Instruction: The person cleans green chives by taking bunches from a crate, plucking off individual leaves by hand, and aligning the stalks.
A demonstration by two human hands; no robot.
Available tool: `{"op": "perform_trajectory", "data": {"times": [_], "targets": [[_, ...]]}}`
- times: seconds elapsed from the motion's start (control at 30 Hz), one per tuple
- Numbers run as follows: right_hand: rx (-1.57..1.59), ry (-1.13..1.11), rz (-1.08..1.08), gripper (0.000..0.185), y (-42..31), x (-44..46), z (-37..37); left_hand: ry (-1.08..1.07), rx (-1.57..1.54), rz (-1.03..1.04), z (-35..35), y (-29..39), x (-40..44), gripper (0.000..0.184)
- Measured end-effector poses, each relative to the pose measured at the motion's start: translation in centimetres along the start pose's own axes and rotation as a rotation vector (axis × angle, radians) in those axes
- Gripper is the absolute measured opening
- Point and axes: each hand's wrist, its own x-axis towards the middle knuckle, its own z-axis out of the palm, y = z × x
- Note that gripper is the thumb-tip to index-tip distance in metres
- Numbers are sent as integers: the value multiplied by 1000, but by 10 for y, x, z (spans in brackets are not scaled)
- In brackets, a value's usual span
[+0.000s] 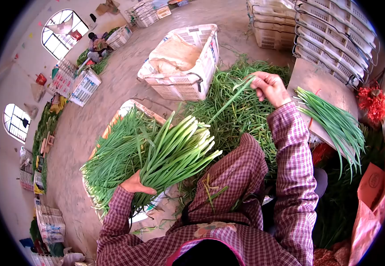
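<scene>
- The purple-and-white checked cloth over the lap (228, 177) is nearest, with a few limp leaf scraps (210, 190) on it;
- the left hand (138, 183) wraps the leafy part of a thick bunch of long green stalks with pale ends (181, 150), thumb showing, other fingers mostly hidden; the bunch slants over a heap of fine green leaves (117, 137); a firm yet gentle grip, pale ends fanned, should serve best;
- the right hand (268, 86) pinches a single thin green strand (232, 103) between thumb and forefinger; its lower end reaches near the pale ends, attached or not I cannot tell; a smooth draw along its length would likely spare the neighbouring stalks;
- beyond lies a tangled mound of loose green leaves (245, 117);
- farther, a white slatted plastic crate (177, 91) holds a creased beige sheet (179, 55).
</scene>
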Motion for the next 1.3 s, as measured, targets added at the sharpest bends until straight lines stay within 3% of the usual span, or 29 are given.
{"op": "perform_trajectory", "data": {"times": [0.13, 0.17, 0.23, 0.3, 0.37, 0.4, 0.43, 0.53, 0.67, 0.7, 0.77, 0.9, 0.97, 1.03, 1.1, 1.17, 1.23, 1.3], "targets": [[44, 204, -40, 23, 10, 11, -32, -7, 25, -57, 0, 7, -4, 94], [-131, 176, -34, 26, 18, 12, -41, 19, 94, -56, 1, 13, -5, 89], [-360, -3, 37, 36, -19, -12, -11, 45, 161, -60, 3, 21, -5, 84], [-348, -224, -286, 50, -15, -22, 23, 70, 193, -73, 3, 25, -1, 78], [-265, -555, -215, 51, -30, -36, 53, 78, 234, -70, 2, 27, 2, 74], [-304, -616, -155, 45, -35, -42, 64, 116, 286, 2, 4, 28, 3, 65], [-222, -581, -314, 34, -23, -41, 78, 154, 337, 75, 4, 29, 4, 56], [-326, -397, -471, 20, -12, -42, 95, 189, 442, 141, 2, 35, 7, 49], [-236, -298, -424, 10, -18, -47, 97, 328, 667, 231, -4, 40, 6, 55], [-264, -252, -504, 9, -17, -47, 97, 405, 757, 254, -4, 43, 7, 59], [-255, -127, -399, 10, -12, -44, 92, 455, 815, 243, -2, 49, 7, 64], [-468, 190, -439, 11, 7, -21, 51, 588, 931, 247, 2, 56, 2, 61], [-491, 355, -389, 12, 18, -12, 22, 661, 1058, 365, 1, 56, 1, 62], [-561, 482, -303, 13, 29, -7, -4, 683, 1098, 309, -2, 53, -2, 65], [-865, 385, -372, 20, 35, -8, -17, 695, 1140, 254, -4, 51, -3, 69], [-1157, 175, -159, 28, 31, -18, -1, 709, 1289, 234, -5, 50, -2, 80], [-1041, 99, -207, 28, 12, -28, 40, 715, 1309, 258, -4, 52, 1, 87], [-854, 35, -459, 38, 2, -39, 81, 711, 1388, 255, -3, 53, 2, 88]]}}
